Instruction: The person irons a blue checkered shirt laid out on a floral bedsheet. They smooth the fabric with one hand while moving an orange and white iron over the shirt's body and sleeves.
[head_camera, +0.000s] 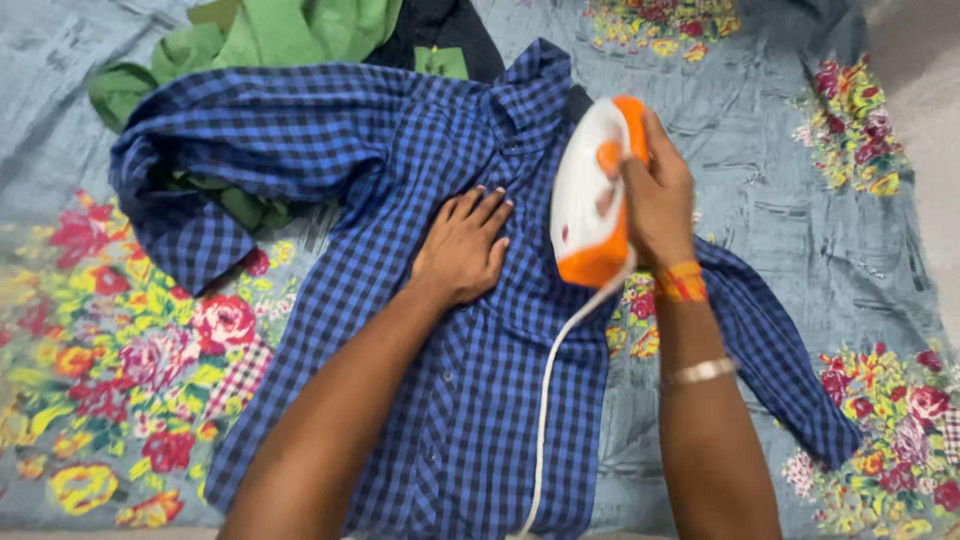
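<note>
Now right hand (660, 200) grips iron (592, 190); left hand (463, 248) flat on shirt (480, 400).

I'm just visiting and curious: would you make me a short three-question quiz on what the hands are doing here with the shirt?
1. True or false: the left hand lies flat on the blue checked shirt.
2. What does the right hand grip? A) the white and orange iron B) a green cloth C) a sleeve
3. Fill in: a white ____ trails from the iron down toward the bottom of the picture.

Key
1. True: its palm is pressed on the shirt front, beside the iron.
2. A: the fingers wrap the iron's handle.
3. Cord. It runs over the shirt, which lies spread on a grey flowered sheet.
</note>
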